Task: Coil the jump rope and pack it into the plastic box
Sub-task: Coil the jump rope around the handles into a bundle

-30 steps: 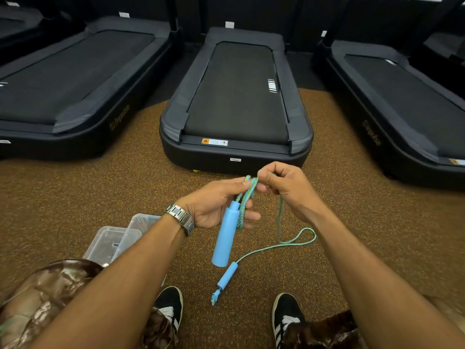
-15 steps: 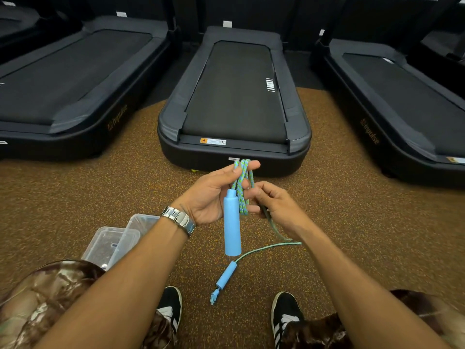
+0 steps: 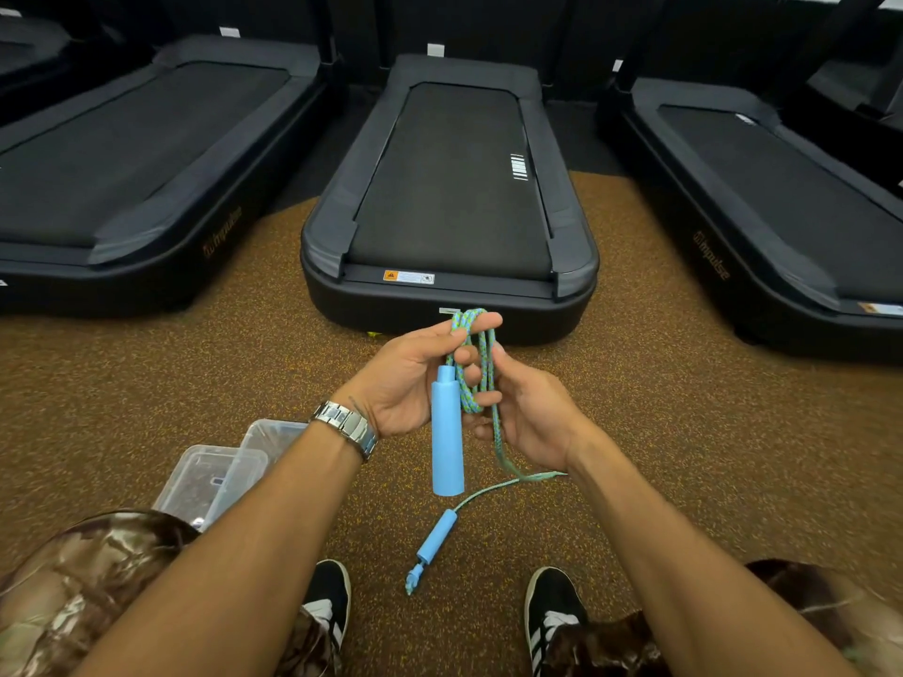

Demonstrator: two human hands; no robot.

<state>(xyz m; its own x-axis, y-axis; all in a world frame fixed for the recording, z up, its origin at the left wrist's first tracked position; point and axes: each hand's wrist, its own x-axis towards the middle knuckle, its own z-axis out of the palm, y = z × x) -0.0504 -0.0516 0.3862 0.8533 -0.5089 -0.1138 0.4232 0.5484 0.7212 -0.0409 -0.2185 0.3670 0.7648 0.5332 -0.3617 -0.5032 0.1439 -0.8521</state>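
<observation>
My left hand (image 3: 410,378) grips a blue jump rope handle (image 3: 447,432), which hangs upright, together with several loops of blue-green rope (image 3: 481,364) bunched above it. My right hand (image 3: 532,417) sits just right of the loops with the loose rope strand running through its fingers. That strand drops to the floor and leads to the second blue handle (image 3: 436,537), which lies on the carpet between my shoes. The clear plastic box (image 3: 205,476) stands open on the floor at lower left, partly hidden by my left forearm, with its lid (image 3: 273,432) leaning beside it.
Three black treadmills face me: one straight ahead (image 3: 449,197), one to the left (image 3: 122,158), one to the right (image 3: 782,197). Brown speckled carpet (image 3: 146,373) covers the floor. My black shoes (image 3: 327,603) and camouflage trouser knees fill the bottom edge.
My right hand dropped from level with the loops to below and beside them, sliding down the strand. The slack loop on the floor shrank. The held handle swung to hang vertical.
</observation>
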